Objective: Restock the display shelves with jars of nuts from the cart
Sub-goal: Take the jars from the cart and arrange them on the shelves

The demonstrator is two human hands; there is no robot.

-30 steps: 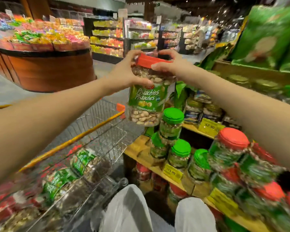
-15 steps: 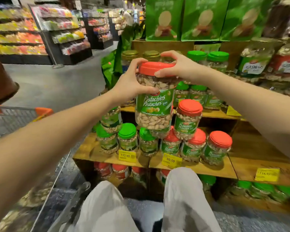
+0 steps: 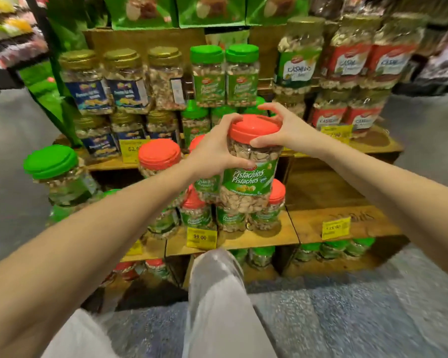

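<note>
A clear pistachio jar with a red lid and green label hangs in the air in front of the wooden display shelves. My left hand grips its left shoulder just below the lid. My right hand grips the lid's right rim, fingers curled over the top. The jar is just above several red-lidded pistachio jars standing on the middle shelf. One more red-lidded jar sits on top of that stack to the left. The cart is out of view.
Green-lidded jars, gold-lidded mixed-nut jars and cashew jars fill the upper shelves. A green-lidded jar stands at the left corner. Bare shelf board lies right of the pistachios by a yellow price tag. My knee is below.
My view has swung right from the cart to face the shelves. Both hands have carried the pistachio jar along and lower, down to the red-lidded stack.
</note>
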